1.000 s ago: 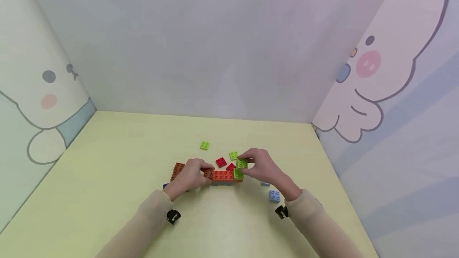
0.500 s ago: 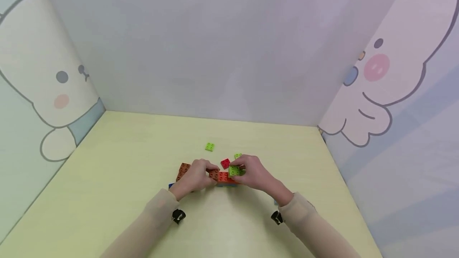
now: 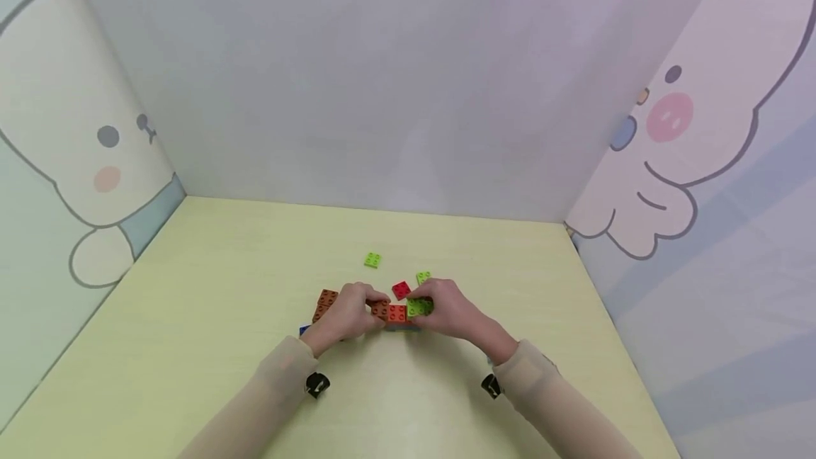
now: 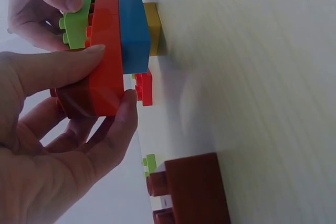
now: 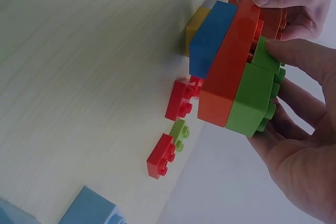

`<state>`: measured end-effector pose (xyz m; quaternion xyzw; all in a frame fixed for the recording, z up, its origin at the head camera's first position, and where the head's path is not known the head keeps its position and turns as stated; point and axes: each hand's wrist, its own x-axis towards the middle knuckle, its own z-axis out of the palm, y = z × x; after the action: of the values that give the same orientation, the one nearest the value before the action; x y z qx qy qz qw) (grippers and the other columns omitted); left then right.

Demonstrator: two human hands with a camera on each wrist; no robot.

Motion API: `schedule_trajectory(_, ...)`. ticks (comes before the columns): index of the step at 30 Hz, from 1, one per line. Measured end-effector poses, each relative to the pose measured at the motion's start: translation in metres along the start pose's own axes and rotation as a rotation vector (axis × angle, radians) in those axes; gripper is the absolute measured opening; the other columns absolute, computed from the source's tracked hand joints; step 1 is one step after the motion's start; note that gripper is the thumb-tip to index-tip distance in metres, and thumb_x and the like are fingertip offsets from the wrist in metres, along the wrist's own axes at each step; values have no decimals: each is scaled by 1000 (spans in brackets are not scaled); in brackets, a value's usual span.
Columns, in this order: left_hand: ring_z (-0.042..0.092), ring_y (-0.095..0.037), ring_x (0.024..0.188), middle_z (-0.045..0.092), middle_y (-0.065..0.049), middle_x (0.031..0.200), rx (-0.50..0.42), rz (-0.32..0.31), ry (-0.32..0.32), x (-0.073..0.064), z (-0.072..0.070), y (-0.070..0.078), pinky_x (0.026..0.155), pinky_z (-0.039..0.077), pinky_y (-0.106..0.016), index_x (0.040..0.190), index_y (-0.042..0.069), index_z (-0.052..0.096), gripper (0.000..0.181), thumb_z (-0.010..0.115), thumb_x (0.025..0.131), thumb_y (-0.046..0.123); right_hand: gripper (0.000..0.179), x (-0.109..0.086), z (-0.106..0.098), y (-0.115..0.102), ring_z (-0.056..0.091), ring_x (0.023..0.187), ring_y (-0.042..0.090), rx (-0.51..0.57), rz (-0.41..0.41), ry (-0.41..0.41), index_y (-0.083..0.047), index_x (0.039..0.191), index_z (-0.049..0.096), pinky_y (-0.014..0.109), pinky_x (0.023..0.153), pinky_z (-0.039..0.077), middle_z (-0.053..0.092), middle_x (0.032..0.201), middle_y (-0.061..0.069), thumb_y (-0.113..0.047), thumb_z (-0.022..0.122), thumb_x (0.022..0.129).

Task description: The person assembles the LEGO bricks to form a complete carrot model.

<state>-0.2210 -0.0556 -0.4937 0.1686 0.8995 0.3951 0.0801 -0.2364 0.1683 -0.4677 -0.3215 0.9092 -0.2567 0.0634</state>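
Observation:
A stack of toy building bricks is between the two hands. A yellow brick (image 4: 152, 27) is lowest, then a blue brick (image 4: 135, 35), then a long orange-red brick (image 3: 397, 313). On its top, a brown brick (image 3: 380, 309) sits at the left end and two green bricks (image 5: 249, 98) side by side at the right end. My left hand (image 3: 349, 310) grips the brown end, thumb on one side of the long brick and fingers on the other. My right hand (image 3: 449, 309) pinches the inner green brick (image 5: 265, 56), which sits right against the long brick's studs.
Behind the stack lie a red brick (image 3: 401, 290) and two flat green bricks, one farther back (image 3: 372, 260). Brown bricks (image 3: 327, 299) and a blue one (image 3: 303, 330) are left of my left hand. Light-blue bricks (image 5: 89, 208) lie near my right wrist.
My right hand has moved left and down with a green brick, which has gone from above the other green brick to beside it on the long brick. My left hand keeps its grip.

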Motion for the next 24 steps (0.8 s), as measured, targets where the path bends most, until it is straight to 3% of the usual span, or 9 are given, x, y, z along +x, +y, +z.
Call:
schedule_trajectory(11, 56, -25, 106, 65, -6, 111, 17, -5, -6, 1, 3, -2, 90, 44, -44, 112, 8, 72, 42, 83, 72, 9, 36, -1, 2, -1, 57, 92, 10, -25, 67, -47, -10, 110, 72, 31, 80, 47, 68, 103, -5, -20, 81, 77)
schedule_trajectory(24, 56, -25, 105, 65, -5, 109, 31, 1, -5, 1, 0, -2, 90, 44, -44, 112, 8, 72, 42, 83, 72, 9, 35, 1, 8, 7, 57, 88, 8, -58, 32, -22, -12, 108, 73, 28, 78, 47, 68, 101, -6, -21, 83, 75)
